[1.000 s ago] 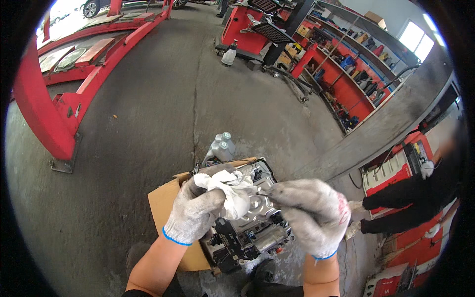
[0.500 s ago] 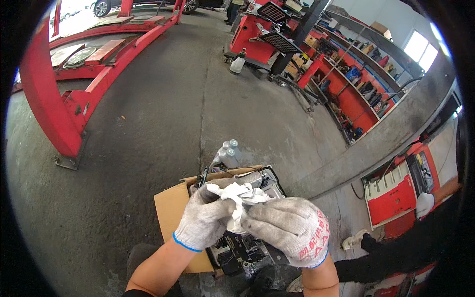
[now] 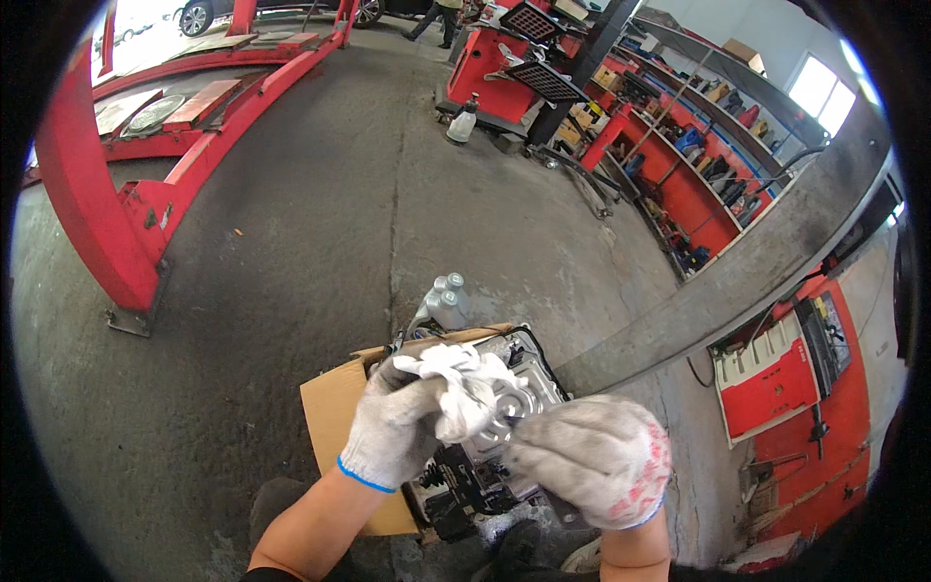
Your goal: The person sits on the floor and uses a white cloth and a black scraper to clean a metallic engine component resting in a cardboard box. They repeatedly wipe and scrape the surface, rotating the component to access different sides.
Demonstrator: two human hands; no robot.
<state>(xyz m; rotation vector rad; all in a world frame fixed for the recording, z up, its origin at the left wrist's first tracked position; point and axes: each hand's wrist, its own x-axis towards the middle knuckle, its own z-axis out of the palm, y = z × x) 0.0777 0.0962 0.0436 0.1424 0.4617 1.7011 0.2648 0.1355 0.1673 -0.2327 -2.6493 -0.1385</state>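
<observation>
My left hand (image 3: pixel 396 412), in a white knitted glove with a blue cuff edge, grips a crumpled white cloth (image 3: pixel 465 393). The cloth bunches up over the thumb and fingers. To its right is my right hand (image 3: pixel 590 456), in a similar glove with red print and grey smudges. Its fingers point left and are drawn together; what is in them, if anything, is hidden. Below both hands lies a metal and black mechanical unit (image 3: pixel 456 495) in an opened cardboard box (image 3: pixel 335 403). The gloves cover part of the unit.
Several grey bottles (image 3: pixel 446 303) stand just beyond the box. A red lift frame (image 3: pixel 107 213) rises at the left. On the right are a grey post (image 3: pixel 718 281) and a red-and-white cabinet (image 3: pixel 771 373). A spray bottle (image 3: pixel 463 123) stands farther off; a person (image 3: pixel 441 21) is at the back.
My right hand has come away from the cloth, which stays bunched in my left hand. The co-worker at the right has left the view, while the far person has moved left.
</observation>
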